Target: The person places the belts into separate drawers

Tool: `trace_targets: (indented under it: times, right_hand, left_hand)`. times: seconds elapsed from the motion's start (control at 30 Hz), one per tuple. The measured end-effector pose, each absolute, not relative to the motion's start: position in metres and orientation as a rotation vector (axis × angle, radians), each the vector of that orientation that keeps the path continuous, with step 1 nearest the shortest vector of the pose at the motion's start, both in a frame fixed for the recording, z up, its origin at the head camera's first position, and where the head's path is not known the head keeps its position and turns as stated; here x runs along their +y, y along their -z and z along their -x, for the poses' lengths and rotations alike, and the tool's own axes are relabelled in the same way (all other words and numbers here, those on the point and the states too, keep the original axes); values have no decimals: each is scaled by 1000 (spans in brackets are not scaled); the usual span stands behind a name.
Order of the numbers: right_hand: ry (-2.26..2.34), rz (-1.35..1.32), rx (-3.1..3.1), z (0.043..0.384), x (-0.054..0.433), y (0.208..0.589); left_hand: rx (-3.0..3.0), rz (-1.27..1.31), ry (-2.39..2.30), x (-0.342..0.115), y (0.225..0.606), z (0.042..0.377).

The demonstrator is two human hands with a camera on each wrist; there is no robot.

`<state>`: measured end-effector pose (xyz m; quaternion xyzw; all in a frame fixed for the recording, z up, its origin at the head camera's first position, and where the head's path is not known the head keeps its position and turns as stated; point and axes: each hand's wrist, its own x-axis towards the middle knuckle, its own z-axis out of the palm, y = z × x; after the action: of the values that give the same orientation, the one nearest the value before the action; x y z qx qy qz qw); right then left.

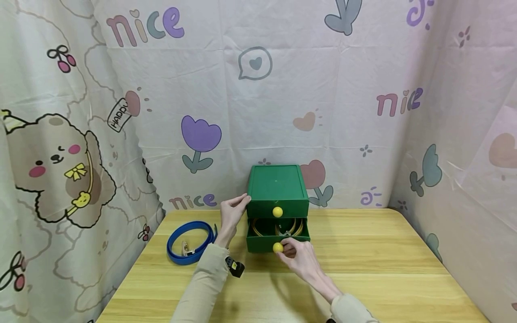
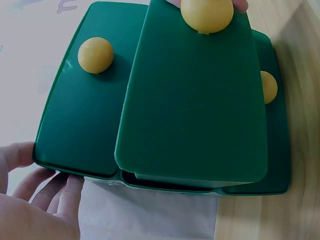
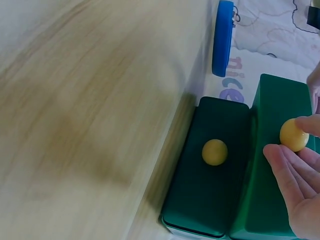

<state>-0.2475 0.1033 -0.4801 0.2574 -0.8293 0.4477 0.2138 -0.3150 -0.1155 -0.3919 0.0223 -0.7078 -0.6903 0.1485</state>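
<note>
Green three-drawer desktop cabinet (image 1: 276,181), plain plastic by appearance, stands towards the back of the wooden counter (image 1: 363,251) before the hanging cloth (image 1: 282,103). Top drawer (image 1: 296,208), with round yellow knob (image 1: 277,211), closed; middle drawer (image 1: 258,244) pulled part-way out; bottom drawer (image 3: 220,205) closed, seen in the wrist views.

Right hand (image 1: 300,260): thumb and fingers pinched together on the middle drawer's yellow knob (image 1: 278,247), the natural point for sliding it.

Left hand (image 1: 233,217): thumb and fingers apart, set against the upper left front corner of the cabinet, holding nothing loose; probably a brace, so that the light body does not slide with the drawer.

Coiled yellow-tan bands (image 1: 300,229), with a silvery metal fitting (image 1: 287,233), inside the middle drawer; likely belts, rolled to fit the narrow space.

Blue belt (image 1: 172,242), coiled loosely on the counter to the left of the cabinet, well apart from the drawer; its metal buckle (image 1: 185,248) lies within the ring. The coil presumably keeps it compact and out of the drawer's path.

Black wrist device (image 1: 239,269) on the left wrist; small yellow mark, too small to read.

Markings: no brand or label visible on the cabinet's fronts or top. Cloth printed "nice" in several places, and "HAPPY" on a small banner at left, its last letter distorted by a fold.
</note>
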Motion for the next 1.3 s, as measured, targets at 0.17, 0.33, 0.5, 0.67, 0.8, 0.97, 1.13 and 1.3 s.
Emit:
trace_targets:
  times: [0.17, 0.33, 0.5, 0.67, 0.8, 0.97, 1.13, 1.3]
  right_hand:
    - [-1269, -692, -2299, 249, 102, 480]
    - [-1281, -654, -2304, 251, 101, 480]
    - [-1273, -626, -2296, 254, 100, 482]
    - [-1278, -607, -2282, 256, 98, 483]
    - [-1273, -604, -2266, 259, 97, 484]
    - [-1281, -586, -2262, 262, 96, 484]
    - [-1280, -558, -2262, 267, 95, 486]
    - [-1269, -537, -2261, 272, 94, 486]
  left_hand:
    - [-2033, -62, 1981, -115, 392, 315]
    - [-2032, -65, 1984, -115, 392, 315]
    - [-2038, -74, 1985, -115, 392, 315]
    - [-2040, -74, 1984, -115, 392, 315]
    - [-2037, -72, 1983, -115, 392, 315]
    - [-2037, -85, 1981, -115, 391, 315]
    - [-2040, -87, 1981, -115, 391, 315]
    - [-2040, -86, 1980, -115, 391, 315]
